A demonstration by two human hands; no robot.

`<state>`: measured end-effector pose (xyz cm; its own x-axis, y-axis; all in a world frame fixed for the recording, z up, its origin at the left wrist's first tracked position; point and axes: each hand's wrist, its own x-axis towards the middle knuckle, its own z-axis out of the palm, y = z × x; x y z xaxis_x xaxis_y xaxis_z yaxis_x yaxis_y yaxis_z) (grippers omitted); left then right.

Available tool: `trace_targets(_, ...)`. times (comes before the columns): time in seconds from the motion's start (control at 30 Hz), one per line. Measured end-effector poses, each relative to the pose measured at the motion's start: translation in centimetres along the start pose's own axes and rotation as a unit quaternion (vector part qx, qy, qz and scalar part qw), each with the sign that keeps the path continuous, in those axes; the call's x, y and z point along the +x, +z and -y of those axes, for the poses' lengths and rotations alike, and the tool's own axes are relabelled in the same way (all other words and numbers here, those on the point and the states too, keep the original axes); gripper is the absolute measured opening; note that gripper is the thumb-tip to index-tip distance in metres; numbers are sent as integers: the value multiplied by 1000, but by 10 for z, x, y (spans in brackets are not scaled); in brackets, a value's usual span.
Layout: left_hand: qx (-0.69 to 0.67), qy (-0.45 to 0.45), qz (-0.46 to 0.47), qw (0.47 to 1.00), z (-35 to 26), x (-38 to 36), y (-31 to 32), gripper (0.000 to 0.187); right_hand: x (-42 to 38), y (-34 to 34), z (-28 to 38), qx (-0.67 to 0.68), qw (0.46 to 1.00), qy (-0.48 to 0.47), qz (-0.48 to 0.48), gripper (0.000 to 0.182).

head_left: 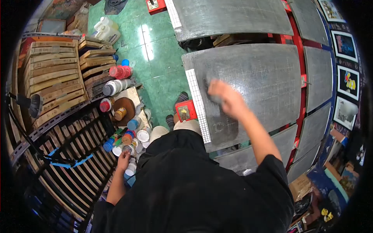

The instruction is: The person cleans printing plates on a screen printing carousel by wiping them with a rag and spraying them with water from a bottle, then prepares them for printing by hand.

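Over the left part of a grey flat board (pixel 268 85), my right hand (pixel 226 99) is closed around something dark and blurred that I cannot make out. A white strip with a black grid (pixel 197 105) runs along the board's near-left edge, beside a red metal clamp block (pixel 186 111). My left hand (pixel 123 160) is low on the left among paint jars, its fingers pressed together by a white jar (pixel 131 168); what they hold, if anything, is hidden. Dark wet-looking patches mark the board near my right hand.
Wooden frames (pixel 58 77) stand in a rack at the left, near a black lamp or fan (pixel 34 105). Paint jars (pixel 121 71) and white jugs (pixel 107 32) line the green floor (pixel 163 58). More grey boards (pixel 233 15) on red rails lie ahead and right.
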<state>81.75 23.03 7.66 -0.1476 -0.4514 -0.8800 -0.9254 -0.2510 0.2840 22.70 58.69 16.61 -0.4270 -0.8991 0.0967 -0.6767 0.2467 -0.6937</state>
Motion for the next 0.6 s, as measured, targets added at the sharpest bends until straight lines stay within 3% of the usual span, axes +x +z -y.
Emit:
trace_targets(0.03, 4, 12, 10, 1000, 9, 7, -1, 39, -26, 17, 4, -13, 997, 19, 71, 53)
trace_targets(0.13, 74, 28, 12, 997, -23, 7, 4, 42, -25, 53, -9, -28, 989, -70, 125, 39)
trace_targets(0.2, 249, 104, -10, 963, -80, -4, 10, 47, 16, 59, -31, -81, 992, -69, 67, 39)
trace_targets(0.23, 248, 77, 4, 966, -121, -11, 15, 52, 48, 61, -46, -100, 992, -72, 0, 38)
trace_targets(0.27, 222, 165, 11, 961, -119, 9, 12, 49, 87, 46, -48, -58, 998, -20, -32, 44)
trace_targets(0.3, 190, 178, 6, 966, -142, 8, 17, 45, 116, 39, -60, -70, 990, -8, -123, 50)
trace_targets(0.33, 145, 156, 8, 977, -170, 2, 25, 41, 140, 31, -73, 14, 986, 14, -167, 51)
trace_targets(0.37, 152, 157, 5, 976, -194, -7, 30, 41, 151, 18, -68, 78, 966, 24, -245, 52)
trace_targets(0.43, 216, 247, 47, 943, -239, -21, 39, 43, 150, 1, -53, 122, 919, 93, -363, 53)
trace_targets(0.47, 280, 273, 50, 919, -257, -24, 45, 43, 136, -4, -47, 110, 912, 114, -378, 54)
trace_targets(0.53, 246, 281, 82, 924, -281, -19, 63, 41, 92, 5, -32, 59, 951, 81, -294, 56)
trace_targets(0.6, 196, 296, 111, 928, -292, 3, 86, 38, 42, 35, -17, 73, 990, 42, -112, 61)
